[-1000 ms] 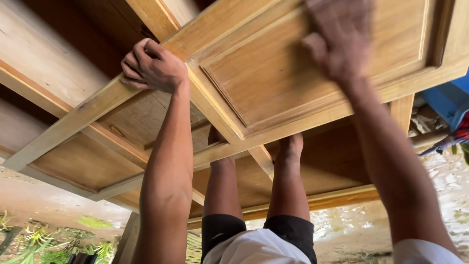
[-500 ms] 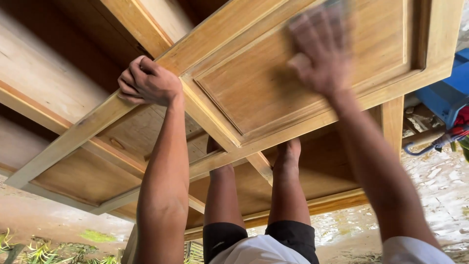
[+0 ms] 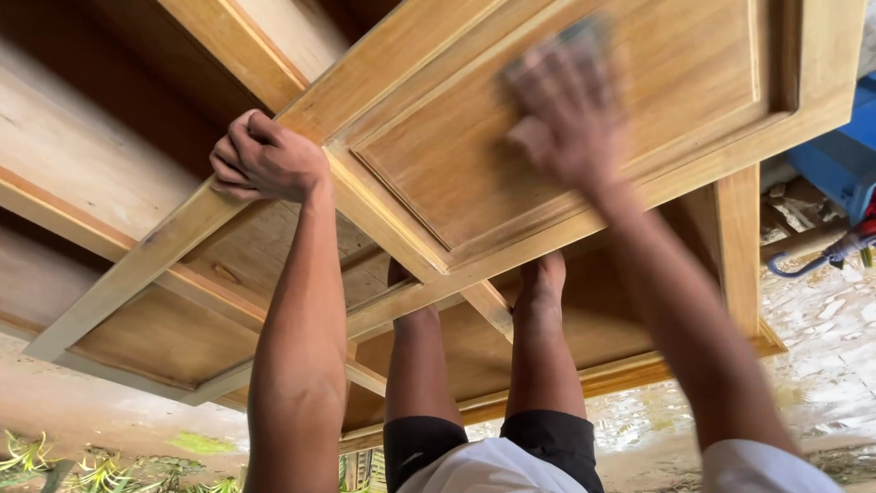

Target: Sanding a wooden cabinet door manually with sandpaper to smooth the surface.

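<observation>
- Panelled wooden door: pale brown, raised frame around a sunken panel, lying across the upper view, above the person's legs and within reach of both arms.
- White shirt and dark shorts: nearest the camera, at the lower edge.
- Left hand: closed in a fist, clamped over the door's frame edge at its left side, bracing it.
- Right hand: blurred with motion, laid on the sunken panel. A dark pad shows at the fingertips, too smeared to identify, and whether the fingers clasp it cannot be told.
- Step in hand, as judged: rubbing down the panel face, one hand steadying.
- A further pass would call for even pressure along the grain and a firm brace at the frame edge.
- Bare foot: planted beyond the door on a second panelled door.
- Blue machine and blue hose: far right.
- Wet ground and green plants: farthest.
</observation>
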